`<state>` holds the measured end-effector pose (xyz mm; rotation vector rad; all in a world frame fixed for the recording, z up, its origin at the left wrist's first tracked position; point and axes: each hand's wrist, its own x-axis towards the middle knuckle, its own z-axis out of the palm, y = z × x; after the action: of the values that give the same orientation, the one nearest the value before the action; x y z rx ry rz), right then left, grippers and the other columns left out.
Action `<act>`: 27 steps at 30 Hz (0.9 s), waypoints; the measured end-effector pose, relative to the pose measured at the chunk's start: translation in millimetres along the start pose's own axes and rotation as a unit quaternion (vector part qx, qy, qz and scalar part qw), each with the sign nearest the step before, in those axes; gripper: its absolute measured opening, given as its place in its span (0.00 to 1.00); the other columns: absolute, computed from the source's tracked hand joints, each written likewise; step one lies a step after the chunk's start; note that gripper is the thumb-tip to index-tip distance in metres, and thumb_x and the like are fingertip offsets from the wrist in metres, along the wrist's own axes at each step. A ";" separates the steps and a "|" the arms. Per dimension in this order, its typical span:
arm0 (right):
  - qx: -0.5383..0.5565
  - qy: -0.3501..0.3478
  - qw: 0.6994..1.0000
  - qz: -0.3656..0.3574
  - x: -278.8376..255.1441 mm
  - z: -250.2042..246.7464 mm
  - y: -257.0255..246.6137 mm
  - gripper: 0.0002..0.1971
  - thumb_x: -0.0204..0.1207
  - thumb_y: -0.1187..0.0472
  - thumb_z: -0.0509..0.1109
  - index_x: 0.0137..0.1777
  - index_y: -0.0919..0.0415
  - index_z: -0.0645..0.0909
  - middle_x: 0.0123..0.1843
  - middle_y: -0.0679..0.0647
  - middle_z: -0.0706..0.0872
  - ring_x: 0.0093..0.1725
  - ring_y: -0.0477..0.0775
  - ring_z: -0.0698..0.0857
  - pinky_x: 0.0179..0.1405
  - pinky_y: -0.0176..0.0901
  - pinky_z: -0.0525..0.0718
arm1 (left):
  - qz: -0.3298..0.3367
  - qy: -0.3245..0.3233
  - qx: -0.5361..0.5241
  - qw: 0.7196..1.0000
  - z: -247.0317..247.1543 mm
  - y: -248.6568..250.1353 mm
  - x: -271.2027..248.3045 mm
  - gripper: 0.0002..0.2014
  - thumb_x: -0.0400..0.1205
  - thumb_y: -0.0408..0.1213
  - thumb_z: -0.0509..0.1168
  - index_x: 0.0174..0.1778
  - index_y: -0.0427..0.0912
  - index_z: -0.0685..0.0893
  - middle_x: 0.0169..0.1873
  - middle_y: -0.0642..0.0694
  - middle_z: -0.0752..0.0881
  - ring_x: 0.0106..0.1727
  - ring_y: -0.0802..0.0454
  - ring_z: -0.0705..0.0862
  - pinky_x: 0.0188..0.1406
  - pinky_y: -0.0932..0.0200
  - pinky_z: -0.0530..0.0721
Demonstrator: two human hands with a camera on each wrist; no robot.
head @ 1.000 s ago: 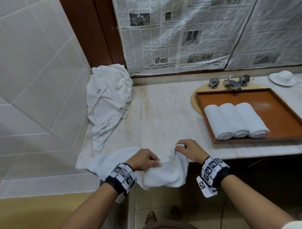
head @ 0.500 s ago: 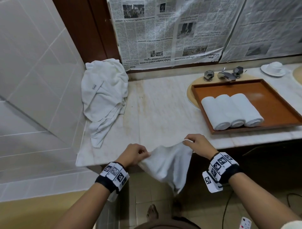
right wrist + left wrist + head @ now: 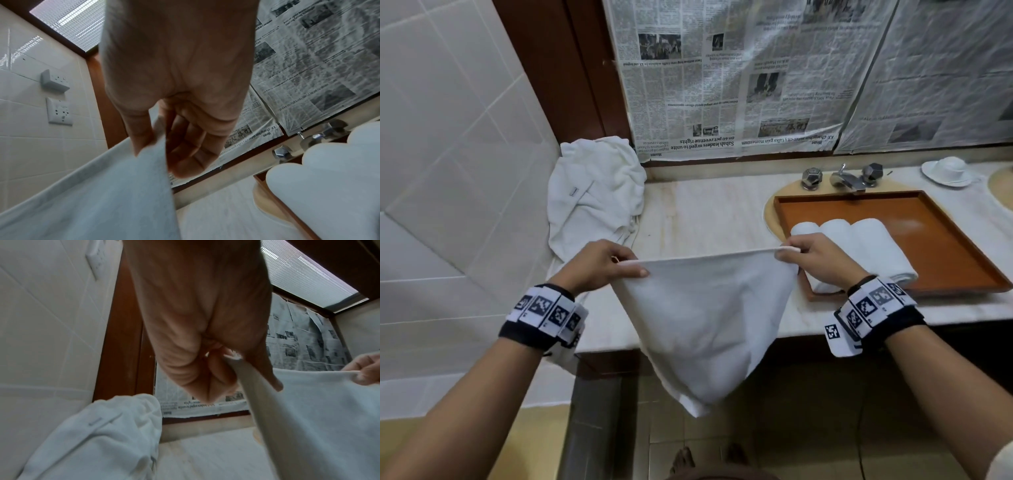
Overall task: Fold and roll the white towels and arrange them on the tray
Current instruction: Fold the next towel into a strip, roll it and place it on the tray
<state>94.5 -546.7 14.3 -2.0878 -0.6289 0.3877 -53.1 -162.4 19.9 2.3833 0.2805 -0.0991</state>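
A white towel (image 3: 705, 308), bunched a second ago, is now stretched taut, pinched between left hand (image 3: 599, 265) and right hand (image 3: 816, 258), ready for folding.

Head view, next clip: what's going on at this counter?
A person is holding a white towel stretched out in the air above the counter's front edge, the left hand and right hand each pinching a top corner. Three rolled towels already lie side by side on the brown tray. A heap of unfolded towels waits by the tiled wall.
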 end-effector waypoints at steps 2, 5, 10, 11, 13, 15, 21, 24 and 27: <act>0.000 -0.010 1.000 -0.008 4.0 -5.4 -5.3 0.09 0.80 0.63 0.73 0.38 0.59 0.86 0.27 0.40 0.81 0.27 0.36 0.76 0.29 0.24 0.72 | 0.008 0.029 0.004 1.000 -10.7 -1.1 4.9 0.08 0.71 0.50 0.81 0.35 0.51 0.92 0.31 0.58 0.88 0.33 0.63 0.82 0.37 0.63 0.77; -0.002 -0.015 1.000 -0.016 12.4 -10.1 -6.7 0.12 0.80 0.62 0.73 0.34 0.52 0.85 0.27 0.40 0.83 0.29 0.39 0.79 0.31 0.26 0.74 | 0.013 0.081 0.002 0.997 -19.9 -5.9 9.7 0.08 0.72 0.48 0.81 0.39 0.50 0.91 0.38 0.51 0.89 0.39 0.50 0.85 0.37 0.66 0.77; -0.044 -0.011 0.999 -0.011 27.2 -12.5 -3.1 0.09 0.80 0.62 0.73 0.38 0.52 0.86 0.33 0.48 0.86 0.32 0.52 0.84 0.36 0.42 0.81 | 0.005 0.102 0.039 0.994 -22.2 -9.3 15.0 0.07 0.79 0.48 0.75 0.42 0.51 0.86 0.45 0.50 0.88 0.37 0.54 0.83 0.37 0.61 0.77; -0.062 -0.008 0.998 -0.012 30.1 -12.2 -4.3 0.08 0.80 0.62 0.72 0.39 0.53 0.86 0.34 0.51 0.87 0.32 0.52 0.85 0.36 0.44 0.82 | -0.003 0.103 0.043 0.994 -21.0 -9.4 16.4 0.06 0.80 0.47 0.74 0.43 0.50 0.86 0.45 0.49 0.88 0.35 0.54 0.83 0.36 0.60 0.77; -0.093 0.000 0.996 -0.014 36.4 -11.8 -6.7 0.08 0.80 0.62 0.72 0.40 0.53 0.86 0.36 0.54 0.88 0.31 0.52 0.87 0.38 0.46 0.84 | -0.024 0.099 0.005 0.995 -17.8 -8.3 19.1 0.06 0.82 0.45 0.72 0.45 0.48 0.84 0.42 0.45 0.88 0.30 0.50 0.85 0.28 0.60 0.79; -0.104 0.008 0.994 -0.010 43.4 -12.2 -8.0 0.07 0.79 0.61 0.73 0.39 0.53 0.86 0.36 0.54 0.89 0.32 0.54 0.89 0.40 0.50 0.86 | -0.032 0.107 -0.046 0.993 -15.1 -6.0 21.6 0.05 0.83 0.42 0.71 0.46 0.45 0.84 0.40 0.42 0.88 0.31 0.48 0.90 0.22 0.61 0.81; -0.106 0.031 0.994 0.023 61.2 -8.0 -8.2 0.05 0.80 0.61 0.73 0.44 0.59 0.87 0.40 0.54 0.91 0.32 0.50 0.91 0.45 0.49 0.86 | -0.025 0.143 -0.115 0.983 -17.1 -10.5 39.0 0.05 0.80 0.36 0.75 0.45 0.39 0.87 0.38 0.40 0.89 0.37 0.47 0.92 0.28 0.61 0.88; -0.089 0.061 0.993 0.043 71.8 -4.8 -10.6 0.06 0.80 0.61 0.72 0.46 0.62 0.87 0.43 0.57 0.91 0.33 0.51 0.92 0.46 0.50 0.86 | -0.015 0.153 -0.131 0.979 -24.7 -13.7 49.6 0.05 0.79 0.32 0.76 0.44 0.35 0.87 0.35 0.41 0.88 0.32 0.53 0.90 0.28 0.63 0.87; -0.020 0.092 0.993 0.071 81.7 -3.9 -13.7 0.07 0.80 0.63 0.73 0.48 0.68 0.86 0.46 0.63 0.90 0.34 0.56 0.91 0.44 0.51 0.89 | 0.001 0.154 -0.122 0.981 -33.0 -21.0 61.7 0.04 0.80 0.32 0.74 0.44 0.36 0.87 0.40 0.38 0.88 0.34 0.51 0.91 0.34 0.58 0.91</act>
<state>159.6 -496.5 24.9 -2.1830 -0.3838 0.2596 1.9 -114.3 21.1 2.1481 0.4111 0.2921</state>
